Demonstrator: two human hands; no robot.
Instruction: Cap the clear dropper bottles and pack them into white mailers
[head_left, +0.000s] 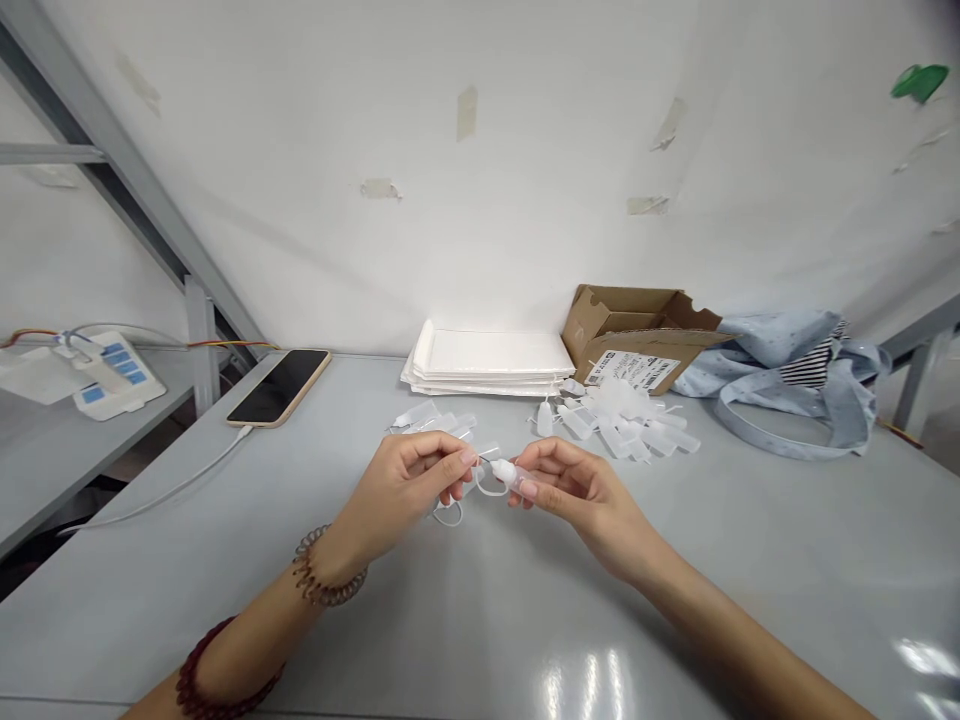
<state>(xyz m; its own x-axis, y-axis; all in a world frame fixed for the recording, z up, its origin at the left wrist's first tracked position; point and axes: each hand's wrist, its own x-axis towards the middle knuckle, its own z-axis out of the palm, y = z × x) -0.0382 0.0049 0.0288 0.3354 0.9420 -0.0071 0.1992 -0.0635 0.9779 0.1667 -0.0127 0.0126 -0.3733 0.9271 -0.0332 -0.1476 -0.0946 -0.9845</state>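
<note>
My right hand (577, 500) holds a small translucent bottle (512, 475) with a white cap, its tip pointing left. A thin white loop hangs from the cap side. Close to that tip, my left hand (420, 480) pinches something thin and dark that is too small to name. Behind my left hand lie several translucent pieces (427, 415) on the grey table (450, 620). A larger pile of similar translucent pieces (630, 415) rests beyond my right hand.
White padded envelopes (491, 355) are stacked near the wall, beside an open cardboard box (637, 340). Light blue cloth (795, 380) lies at the right. A phone (280, 388) with a cable is at the left, and a power strip (120, 375) sits farther left.
</note>
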